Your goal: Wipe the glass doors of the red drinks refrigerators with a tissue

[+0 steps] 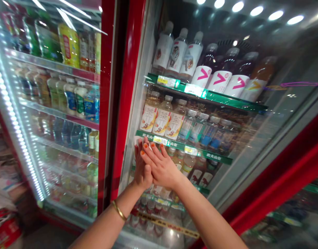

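My left hand (141,172), a gold bangle (119,211) on its wrist, is raised with its fingers stretched out and its thumb up. My right hand (164,168) lies flat against it, its fingers with orange nails extended and partly covering the left fingers. Neither hand holds an object. Both are in front of a drinks fridge with a glass door (242,45). Just above and behind the fingertips stand tea bottles with white labels (162,119) on a green-edged shelf (216,156). Whether the hands touch the glass I cannot tell.
Upper shelves carry white-label bottles (178,52) and dark bottles with pink marks (221,77). A red door frame (127,86) runs along the left. Beyond it stands another lit fridge with a yellow bottle (68,45). A red frame (275,180) slants across the lower right.
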The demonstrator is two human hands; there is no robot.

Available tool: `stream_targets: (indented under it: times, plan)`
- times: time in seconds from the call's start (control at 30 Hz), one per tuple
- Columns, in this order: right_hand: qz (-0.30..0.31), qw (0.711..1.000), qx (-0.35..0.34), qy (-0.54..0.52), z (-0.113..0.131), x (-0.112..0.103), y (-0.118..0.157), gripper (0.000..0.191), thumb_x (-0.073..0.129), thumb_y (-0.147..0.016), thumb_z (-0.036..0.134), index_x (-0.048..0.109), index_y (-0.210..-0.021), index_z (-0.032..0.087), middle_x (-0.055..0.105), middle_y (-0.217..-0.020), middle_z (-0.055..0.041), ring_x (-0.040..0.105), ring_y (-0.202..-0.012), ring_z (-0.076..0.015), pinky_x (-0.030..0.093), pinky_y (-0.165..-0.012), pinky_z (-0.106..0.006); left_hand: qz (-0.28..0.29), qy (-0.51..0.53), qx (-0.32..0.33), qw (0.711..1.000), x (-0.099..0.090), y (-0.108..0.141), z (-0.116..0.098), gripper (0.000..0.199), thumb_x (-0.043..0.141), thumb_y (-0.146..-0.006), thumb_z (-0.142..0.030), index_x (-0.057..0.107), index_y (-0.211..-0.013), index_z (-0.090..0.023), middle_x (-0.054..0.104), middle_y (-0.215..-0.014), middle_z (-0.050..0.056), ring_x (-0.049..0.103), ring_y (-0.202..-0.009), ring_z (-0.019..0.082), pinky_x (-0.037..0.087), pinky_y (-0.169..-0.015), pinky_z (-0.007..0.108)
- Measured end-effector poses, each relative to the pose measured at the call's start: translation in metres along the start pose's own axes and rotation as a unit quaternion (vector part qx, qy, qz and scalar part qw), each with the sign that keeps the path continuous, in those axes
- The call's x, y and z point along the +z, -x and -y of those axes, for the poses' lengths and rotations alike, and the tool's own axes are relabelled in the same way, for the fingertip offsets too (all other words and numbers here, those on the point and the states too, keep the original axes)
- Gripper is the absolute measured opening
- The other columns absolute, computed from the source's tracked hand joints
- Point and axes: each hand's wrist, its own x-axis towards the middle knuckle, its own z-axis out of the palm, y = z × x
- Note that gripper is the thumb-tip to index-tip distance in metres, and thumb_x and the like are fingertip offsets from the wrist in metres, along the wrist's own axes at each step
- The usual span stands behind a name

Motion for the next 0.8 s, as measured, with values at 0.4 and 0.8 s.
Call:
stream_targets:
  times: [0.4, 0.8]
  plan:
    - [-0.108, 0.911, 0.304, 0.257, -0.080, -0.085, 0.143, 0.081, 0.054, -0.106, 0.035, 0.019, -0.179, 0.027, 0.013, -0.188, -0.0082, 0.012, -0.174, -0.0399, 0.017, -0.138, -0.073, 0.002, -0.213, 0.193, 0.958, 0.023, -0.080, -0.036, 0.085, 0.048, -0.110, -0.055, 0.008, -0.179, -0.028, 0.003, -0.188, 0.003, 0.002, -0.176, 0.028, 0.002, -0.144, 0.058]
    - [-0.158, 0.894, 0.339, 0.246, -0.065, -0.059, 0.170, 0.078, 0.059, -0.105, 0.033, 0.028, -0.177, 0.030, 0.029, -0.184, -0.0087, 0.030, -0.170, -0.0393, 0.025, -0.137, -0.069, 0.006, -0.242, 0.189, 0.952, 0.050, -0.078, -0.069, 0.096, 0.038, -0.109, -0.068, 0.001, -0.178, -0.013, 0.000, -0.188, 0.012, 0.001, -0.176, 0.029, 0.007, -0.144, 0.054]
